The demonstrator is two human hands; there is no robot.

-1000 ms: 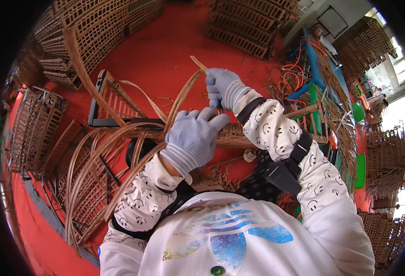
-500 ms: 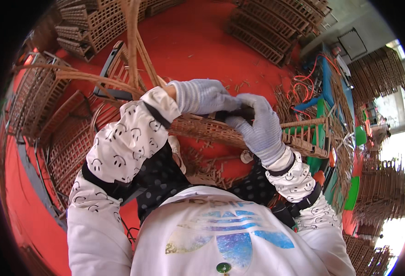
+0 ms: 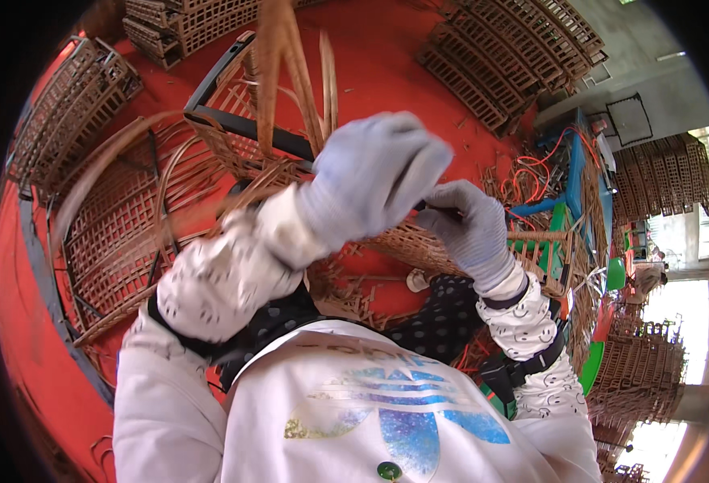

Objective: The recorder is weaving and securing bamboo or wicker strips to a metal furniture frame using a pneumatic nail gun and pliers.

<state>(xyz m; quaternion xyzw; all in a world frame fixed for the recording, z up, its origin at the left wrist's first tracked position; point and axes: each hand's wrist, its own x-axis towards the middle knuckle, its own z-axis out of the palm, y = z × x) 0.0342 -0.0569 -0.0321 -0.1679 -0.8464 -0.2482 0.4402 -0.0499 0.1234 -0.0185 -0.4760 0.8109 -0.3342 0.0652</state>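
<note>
- the left hand (image 3: 370, 181), in a pale grey glove, is raised and blurred, curled into a loose fist just above the woven basket piece (image 3: 407, 245); whether it grips anything i cannot tell.
- the right hand (image 3: 467, 229), gloved the same, sits just right of that basket piece, fingers closed narrowly round a thin dark thing (image 3: 431, 208) at their tips; what kind of thing it is i cannot tell.
- the basket piece lies on the red floor (image 3: 386, 72) in front of the person's knees, partly hidden under both hands.
- long cane strips (image 3: 286, 72) stand up behind the basket piece, blurred, near the left hand.
- left of the basket piece lies a woven lattice frame (image 3: 121, 233) with bent cane hoops.
- behind it, a dark metal frame (image 3: 245, 125) holds more lattice.
- far behind and to the right of the basket piece, flat woven panels (image 3: 507, 64) lie stacked on the floor.
- right of the basket piece, orange cords (image 3: 531, 173) lie tangled beside a blue stand (image 3: 572, 181).
</note>
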